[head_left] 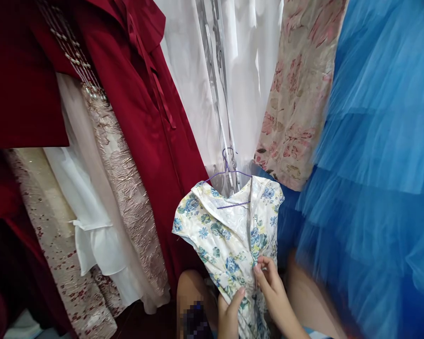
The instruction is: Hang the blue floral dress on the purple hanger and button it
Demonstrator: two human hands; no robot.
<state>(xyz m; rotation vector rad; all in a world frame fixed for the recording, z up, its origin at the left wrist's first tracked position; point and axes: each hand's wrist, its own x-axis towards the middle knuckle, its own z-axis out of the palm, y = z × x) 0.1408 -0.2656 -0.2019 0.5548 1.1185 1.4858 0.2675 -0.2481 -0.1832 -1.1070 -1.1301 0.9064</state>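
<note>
A white dress (229,240) with blue, green and yellow flowers hangs in front of me on a thin purple wire hanger (233,205). Its neckline gapes, and the pale inside of the back shows. My right hand (271,282) pinches the right front edge of the neckline between thumb and fingers. Lower down, my left hand (230,313) grips the waist of the dress, thumb on the front and fingers hidden behind the cloth. Below the hands, the skirt runs out of the bottom of the view.
Behind hang a dark red garment (141,117), a white cloth (247,70) with silver ribbons (217,61), a beige dress (300,103) with pink flowers and a layered blue tulle dress (378,155). Pale brocade garments (123,169) hang to the left. My bare knees flank the dress.
</note>
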